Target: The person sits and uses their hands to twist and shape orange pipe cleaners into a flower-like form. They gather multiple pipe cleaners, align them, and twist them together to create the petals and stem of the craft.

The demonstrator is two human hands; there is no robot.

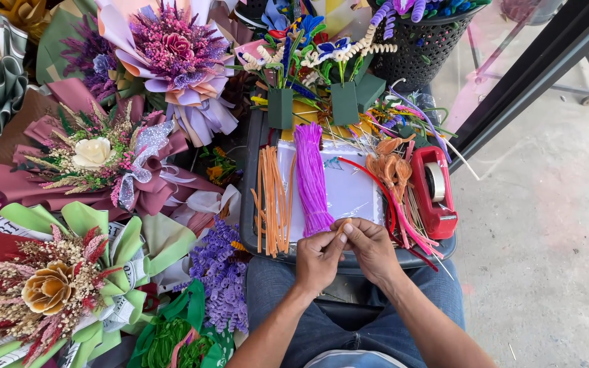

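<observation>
Orange pipe cleaner (341,227), near edge of grey tray (252,204): pinched between fingertips of left hand (318,257) and right hand (371,247); likely feather-light, fuzzy, bendable wire, best gripped near its ends; purple bundle (310,178) just beyond

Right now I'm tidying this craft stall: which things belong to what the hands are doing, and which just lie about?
In use: left hand, right hand, short orange pipe cleaner pinched between them.

Lying about: purple pipe-cleaner bundle, red tape dispenser, pink wrapped bouquet, black mesh basket.
</observation>
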